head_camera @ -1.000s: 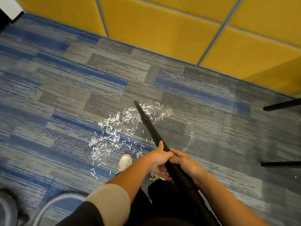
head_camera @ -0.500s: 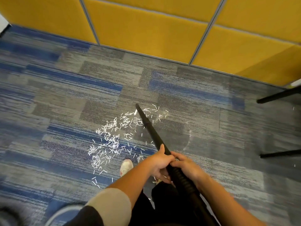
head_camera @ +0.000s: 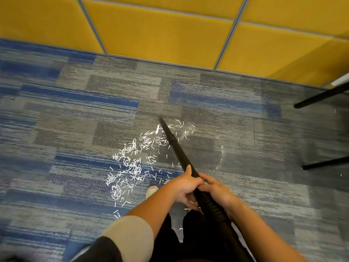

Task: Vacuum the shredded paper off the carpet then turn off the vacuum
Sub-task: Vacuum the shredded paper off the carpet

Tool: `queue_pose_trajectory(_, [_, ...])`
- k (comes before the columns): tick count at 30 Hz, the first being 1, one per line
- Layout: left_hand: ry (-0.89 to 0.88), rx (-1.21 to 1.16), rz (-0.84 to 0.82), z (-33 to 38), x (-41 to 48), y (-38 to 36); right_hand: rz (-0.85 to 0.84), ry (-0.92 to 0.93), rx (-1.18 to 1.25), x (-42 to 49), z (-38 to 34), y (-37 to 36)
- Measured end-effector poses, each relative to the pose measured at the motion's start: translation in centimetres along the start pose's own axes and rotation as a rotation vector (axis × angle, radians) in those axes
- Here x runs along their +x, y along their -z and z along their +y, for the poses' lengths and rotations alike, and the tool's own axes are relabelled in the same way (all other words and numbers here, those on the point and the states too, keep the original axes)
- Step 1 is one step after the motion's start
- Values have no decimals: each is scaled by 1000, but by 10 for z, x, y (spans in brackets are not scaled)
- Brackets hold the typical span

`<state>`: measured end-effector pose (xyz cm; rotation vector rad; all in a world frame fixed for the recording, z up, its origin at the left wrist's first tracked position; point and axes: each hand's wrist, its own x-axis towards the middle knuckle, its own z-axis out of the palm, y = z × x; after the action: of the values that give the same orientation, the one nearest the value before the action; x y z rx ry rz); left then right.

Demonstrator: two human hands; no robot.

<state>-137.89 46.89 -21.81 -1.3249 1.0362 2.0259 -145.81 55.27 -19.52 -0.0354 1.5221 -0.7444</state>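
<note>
1. The paper [head_camera: 130, 167] lies on the carpet [head_camera: 56, 129] ahead and left of my grip. It forms a loose band from beside my shoe [head_camera: 152, 190] out to the wand's tip, with a few shreds just right of the tip.
2. My left hand [head_camera: 184, 188] is wrapped round the wand [head_camera: 175, 146], thumb laid forward along it. It is the hand nearer the paper.
3. The wand runs from my grip forward and slightly left, so its long axis follows the band's right edge.
4. My right hand [head_camera: 217, 190] clasps the ribbed hose [head_camera: 213, 207] just behind, touching the left.
5. I judge the next sweep must swing the tip leftward and back toward me.
6. Two chair legs [head_camera: 321, 97] stand well right of my grip.
</note>
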Motion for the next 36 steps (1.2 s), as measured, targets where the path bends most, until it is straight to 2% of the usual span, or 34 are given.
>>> queue_pose_trajectory(7, [49, 103, -46, -3, 1, -2, 50, 39, 69, -5, 16, -2])
queue_pose_trajectory(13, [69, 219, -85, -7, 7, -15, 175, 59, 228, -13, 36, -3])
queue_pose_trajectory(17, [69, 288, -88, -13, 4, -11, 215, 45, 252, -8, 49, -10])
queue_pose_trajectory(21, [67, 333, -87, -16, -2, -4, 183, 39, 279, -7, 54, -22])
queue_pose_trajectory(31, [110, 437, -151, -28, -6, -20, 230, 50, 367, -16, 85, -21])
queue_pose_trajectory(36, [104, 416, -132, -32, -11, -13, 226, 36, 371, -13, 85, -28])
